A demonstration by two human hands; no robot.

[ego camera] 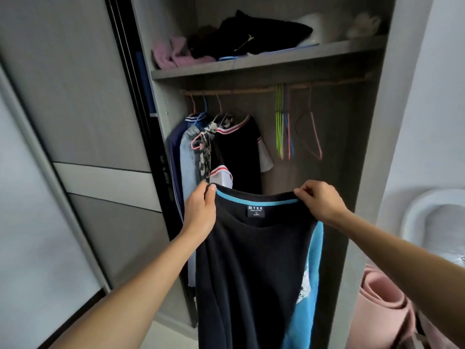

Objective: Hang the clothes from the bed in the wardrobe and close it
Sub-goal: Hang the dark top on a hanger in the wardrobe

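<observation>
A black T-shirt (251,268) with blue collar trim and a blue side hangs spread in front of the open wardrobe (362,172). My left hand (201,207) pinches its left shoulder. My right hand (319,200) pinches the right side of the collar. Above, a wooden rail (251,91) carries several empty hangers (289,127) in green, blue and pink on the right. Several hung garments (219,152) fill the rail's left part. No hanger shows inside the shirt.
The sliding door (75,122) stands pushed to the left. A shelf (264,64) above the rail holds dark and pink folded clothes. A rolled pink mat (382,298) and a white rounded object (437,217) sit at the right of the wardrobe.
</observation>
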